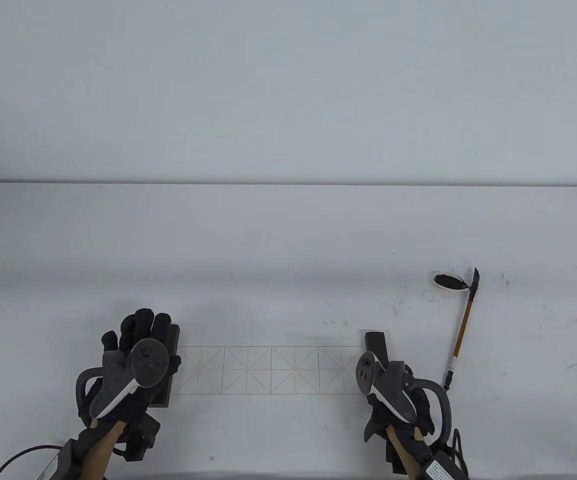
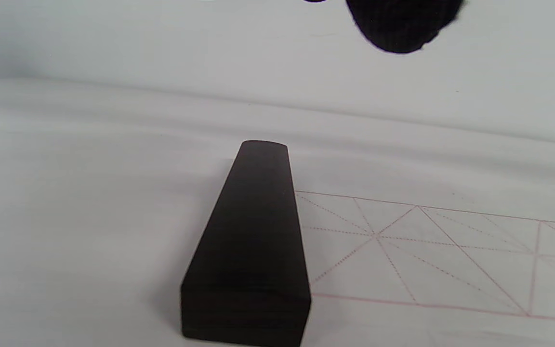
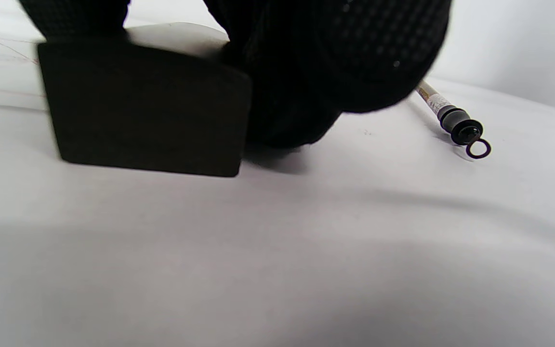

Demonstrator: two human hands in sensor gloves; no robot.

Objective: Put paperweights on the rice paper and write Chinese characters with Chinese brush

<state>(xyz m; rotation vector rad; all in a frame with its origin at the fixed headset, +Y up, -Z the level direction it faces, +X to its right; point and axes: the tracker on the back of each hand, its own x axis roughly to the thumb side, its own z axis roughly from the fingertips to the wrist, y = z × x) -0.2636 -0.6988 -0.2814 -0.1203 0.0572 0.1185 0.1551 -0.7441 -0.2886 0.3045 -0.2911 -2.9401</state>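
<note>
White surface [image 1: 288, 240] with a strip of rice paper [image 1: 270, 370] printed with red grid squares and diagonals, lying flat near the front edge between the two hands. Left paperweight [image 2: 253, 241], a dark rectangular bar, sits flat on the surface along the paper's left end, its long side running away from the person; in the left wrist view it lies on its own with no fingers on it, only one gloved fingertip [image 2: 403, 24] hanging in at the top, well above the bar. Left hand [image 1: 138, 350] hovers over that bar in the table view, fingers spread and relaxed, gripping nothing. Right paperweight [image 1: 376, 345], same dark bar, lies at the paper's right end, its far end poking out beyond the hand. Right hand [image 1: 393, 395] is on its near part; right wrist view shows gloved fingers [image 3: 335, 62] curled down against the bar's right side and more glove at its top left corner, so it grips the bar, which rests on the surface. Brush [image 1: 463, 325] lies on the surface right of the right hand, apart from it, black tip resting at a small ink dish [image 1: 449, 281], loop end [image 3: 477, 147] toward the person. Ink specks on the surface near the dish.
</note>
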